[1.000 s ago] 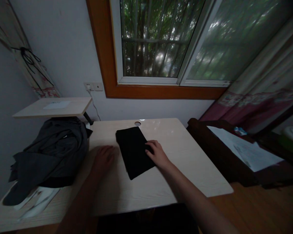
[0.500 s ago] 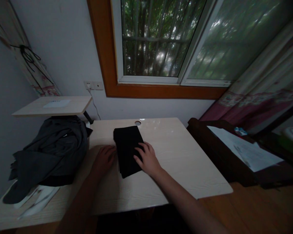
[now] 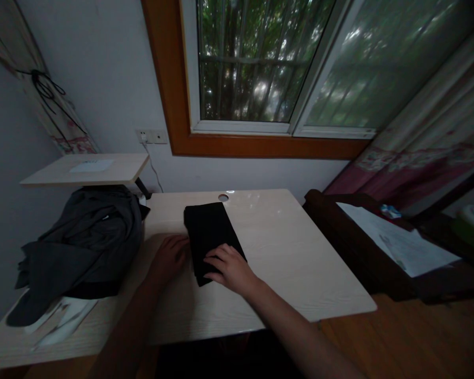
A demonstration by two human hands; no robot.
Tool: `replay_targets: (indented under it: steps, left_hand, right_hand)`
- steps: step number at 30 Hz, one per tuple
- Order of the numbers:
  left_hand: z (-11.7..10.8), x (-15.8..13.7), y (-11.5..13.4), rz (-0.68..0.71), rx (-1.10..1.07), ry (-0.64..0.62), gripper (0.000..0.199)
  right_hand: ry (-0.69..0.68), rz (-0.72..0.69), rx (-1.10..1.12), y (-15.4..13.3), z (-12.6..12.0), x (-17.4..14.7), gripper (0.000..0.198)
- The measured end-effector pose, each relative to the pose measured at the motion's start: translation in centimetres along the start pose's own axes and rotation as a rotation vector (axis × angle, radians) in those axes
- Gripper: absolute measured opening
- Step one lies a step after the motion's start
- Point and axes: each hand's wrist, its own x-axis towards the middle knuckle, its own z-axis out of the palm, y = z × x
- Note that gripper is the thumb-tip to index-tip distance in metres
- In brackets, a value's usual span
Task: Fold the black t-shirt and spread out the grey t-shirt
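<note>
A black folded cloth (image 3: pixel 207 223), apparently a garment, lies flat on the pale wooden desk (image 3: pixel 284 247). Its layers show slightly at the left edge and the lower corner. My right hand (image 3: pixel 231 268) rests on its lower right part, palm down, with the fingers spread and pressing lightly on top. Beside the cloth's left edge is my left hand (image 3: pixel 169 258), its fingers loosely bent and the tips touching or nearly touching that edge. It is in shadow, and nothing shows between its fingers.
A heap of dark grey clothing (image 3: pixel 82 237) fills the desk's left side, under a small raised shelf (image 3: pixel 87 171). White strips (image 3: pixel 65 318) stick out below the heap. To the right stands dark furniture with white paper (image 3: pixel 395 237) on it. A window is ahead.
My right hand has slid down and slightly left over the black cloth, whose right edge now shows straighter and further out. My left hand stays almost where it was.
</note>
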Motion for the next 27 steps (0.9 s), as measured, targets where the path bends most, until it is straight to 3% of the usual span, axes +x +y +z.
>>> replay_targets:
  steps: [7,13,17,21,27]
  left_hand:
    - [-0.2,-0.2,0.3,0.031,-0.089,-0.053,0.059]
    - [-0.5,-0.2,0.7,0.036,-0.115,-0.078,0.062]
    - [-0.6,-0.1,0.9,0.059,-0.089,-0.085,0.059]
    - [-0.4,0.0,1.0,0.084,-0.065,-0.081,0.044]
    - [-0.1,-0.1,1.0,0.083,-0.075,-0.070,0.037]
  right_hand:
    - [0.112,0.042,0.097,0.6,-0.4,0.5,0.016]
    - [0.385,0.271,0.319,2.2,-2.0,0.3,0.013]
    - [0.479,0.425,0.354,3.2,-3.2,-0.4,0.013]
    - [0.438,0.416,0.351,3.1,-3.3,-1.0,0.015]
    - [0.226,0.172,0.265,1.0,-1.8,-0.5,0.015]
